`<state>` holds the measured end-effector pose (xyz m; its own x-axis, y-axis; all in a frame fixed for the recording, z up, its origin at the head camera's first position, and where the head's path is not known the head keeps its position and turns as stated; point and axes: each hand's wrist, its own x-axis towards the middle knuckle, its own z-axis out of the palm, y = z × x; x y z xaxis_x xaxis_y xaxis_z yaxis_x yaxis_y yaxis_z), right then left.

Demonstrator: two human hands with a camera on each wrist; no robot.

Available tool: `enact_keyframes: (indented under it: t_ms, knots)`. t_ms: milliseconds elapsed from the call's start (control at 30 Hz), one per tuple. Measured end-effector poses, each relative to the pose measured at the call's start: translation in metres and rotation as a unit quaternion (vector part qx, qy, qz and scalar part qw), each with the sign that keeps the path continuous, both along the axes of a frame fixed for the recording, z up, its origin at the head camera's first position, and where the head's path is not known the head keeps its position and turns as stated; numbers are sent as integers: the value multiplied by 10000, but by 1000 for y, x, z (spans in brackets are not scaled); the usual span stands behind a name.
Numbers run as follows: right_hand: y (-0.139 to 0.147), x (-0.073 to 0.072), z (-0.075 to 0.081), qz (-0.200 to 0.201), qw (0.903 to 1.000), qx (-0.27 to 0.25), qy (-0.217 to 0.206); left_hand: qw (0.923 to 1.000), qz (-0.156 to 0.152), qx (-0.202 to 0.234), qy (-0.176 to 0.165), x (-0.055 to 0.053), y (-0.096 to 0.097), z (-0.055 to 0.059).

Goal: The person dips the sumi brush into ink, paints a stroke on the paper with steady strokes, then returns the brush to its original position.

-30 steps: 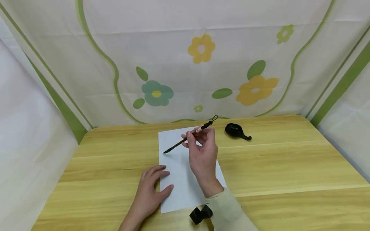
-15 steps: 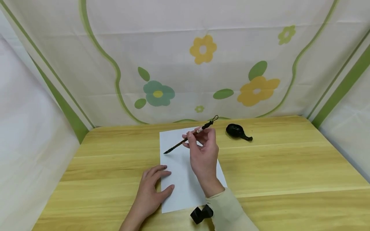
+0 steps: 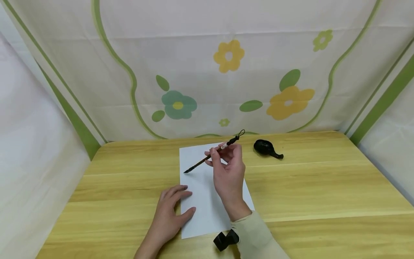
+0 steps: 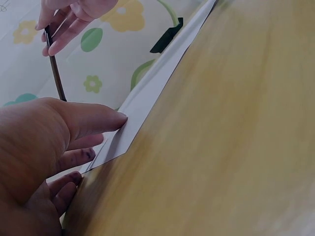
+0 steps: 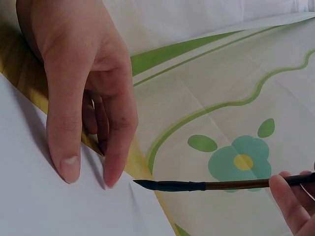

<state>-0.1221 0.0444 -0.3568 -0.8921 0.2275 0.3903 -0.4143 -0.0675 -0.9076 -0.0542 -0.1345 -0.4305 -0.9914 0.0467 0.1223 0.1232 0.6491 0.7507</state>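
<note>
"Flowered cloth [image 3: 207, 84] behind, wooden table [image 3: 323, 180] below. Where's the brush [image 5: 226, 185]?"

"Slanting over the left part of the white paper [image 3: 200, 199], tip low. Can't tell if it touches. Right hand [image 3: 229, 172] pinches the handle."

"And the other one?"

"Left hand [image 3: 171, 212] grips nothing; fingers spread across the paper's left edge."

"Changes?"

"Barely. View drifts slightly; brush and hands keep their places on the paper. Looks like a pause, so probably no progress: I see no stroke."

"Black dish [image 3: 265, 147]?"

"Far side, right of the paper, not touching it. Neither hand's on it."
</note>
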Motion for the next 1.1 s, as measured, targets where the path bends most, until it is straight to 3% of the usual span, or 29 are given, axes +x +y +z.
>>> enact_keyframes:
  t_ms: [633,1100]
  knots:
    - [-4,2,-2,118,9999,35,-48,9997,-37,-33,252,2,1,-1]
    - [-6,3,-5,160,9997,179,64,10000,34,-45,23,0,0,-1]
